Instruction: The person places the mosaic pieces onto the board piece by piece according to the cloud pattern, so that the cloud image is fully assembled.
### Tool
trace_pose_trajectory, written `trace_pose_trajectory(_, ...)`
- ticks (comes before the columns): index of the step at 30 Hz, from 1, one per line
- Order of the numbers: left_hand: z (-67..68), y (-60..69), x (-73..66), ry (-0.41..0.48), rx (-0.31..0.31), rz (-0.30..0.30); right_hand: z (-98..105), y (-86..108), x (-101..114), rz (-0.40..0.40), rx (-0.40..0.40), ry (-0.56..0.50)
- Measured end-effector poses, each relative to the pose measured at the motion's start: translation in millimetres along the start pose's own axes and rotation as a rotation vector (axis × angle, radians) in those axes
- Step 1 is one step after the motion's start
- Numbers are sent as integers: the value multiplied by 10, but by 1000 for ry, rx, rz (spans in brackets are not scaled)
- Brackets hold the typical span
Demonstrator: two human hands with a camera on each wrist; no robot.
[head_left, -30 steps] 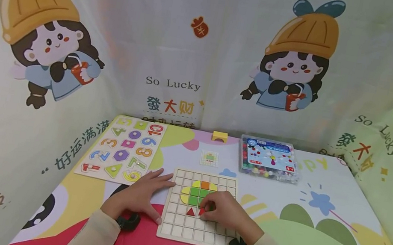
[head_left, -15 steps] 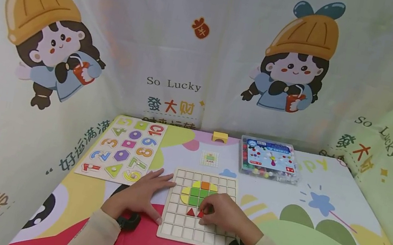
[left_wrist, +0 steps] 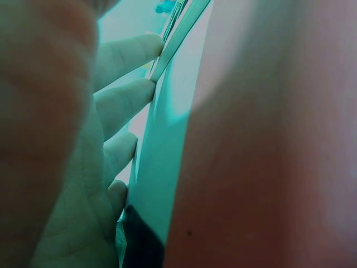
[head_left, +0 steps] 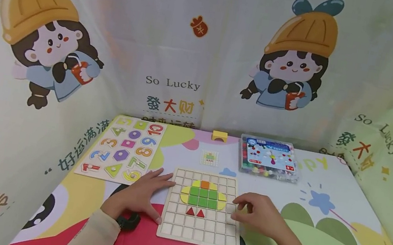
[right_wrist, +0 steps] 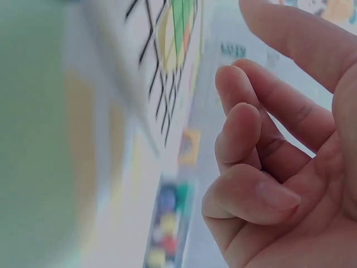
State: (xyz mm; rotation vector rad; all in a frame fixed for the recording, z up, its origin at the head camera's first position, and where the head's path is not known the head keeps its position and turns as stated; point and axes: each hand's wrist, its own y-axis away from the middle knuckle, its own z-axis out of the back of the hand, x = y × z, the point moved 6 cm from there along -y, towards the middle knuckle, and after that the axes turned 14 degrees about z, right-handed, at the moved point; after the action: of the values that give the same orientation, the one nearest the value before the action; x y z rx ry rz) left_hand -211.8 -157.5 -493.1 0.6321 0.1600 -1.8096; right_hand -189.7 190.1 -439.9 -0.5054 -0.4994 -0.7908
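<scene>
A wooden grid board (head_left: 197, 235) lies on the table. Green squares (head_left: 203, 197) at its middle are bordered by yellow rounded pieces (head_left: 221, 202) and one orange square (head_left: 205, 185). Below them sit two red triangles (head_left: 200, 213), side by side and apart. My left hand (head_left: 139, 193) spreads along the board's left edge; in the left wrist view its fingertips (left_wrist: 150, 44) touch that edge. Over the board's right edge is my right hand (head_left: 259, 213), holding nothing. In the right wrist view its fingers (right_wrist: 237, 134) are loosely bent, with the thumb apart.
A number puzzle board (head_left: 125, 149) lies at the left. A small pattern card (head_left: 209, 158) is behind the grid board. Farther back stand a yellow arch block (head_left: 219, 136) and a clear box of coloured beads (head_left: 269, 158). Printed curtains (head_left: 226, 58) close off the back.
My right hand has let go of the second red triangle and moved right, uncovering the board's right part. The loose red triangle on the table at right is now hidden. My left hand stays put.
</scene>
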Motion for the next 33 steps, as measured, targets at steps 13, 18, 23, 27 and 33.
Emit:
trace_pose_trajectory(13,12,10,-34,2,-11,-39,453,879,-334,-151,-94,53)
trace_pose_trajectory(18,10,0,-27,-4,-12,-36,476,1143,-424,-200,-116,46)
trace_pose_trajectory(23,23,5,-37,14,-5,-34,494,1349,-480,-210,-156,99)
trace_pose_trajectory(27,14,6,-37,16,-2,-34,477,1488,-510,-182,-184,143)
trace_pose_trajectory(33,12,-5,-30,1,-4,-37,391,1559,-566,-70,-173,98)
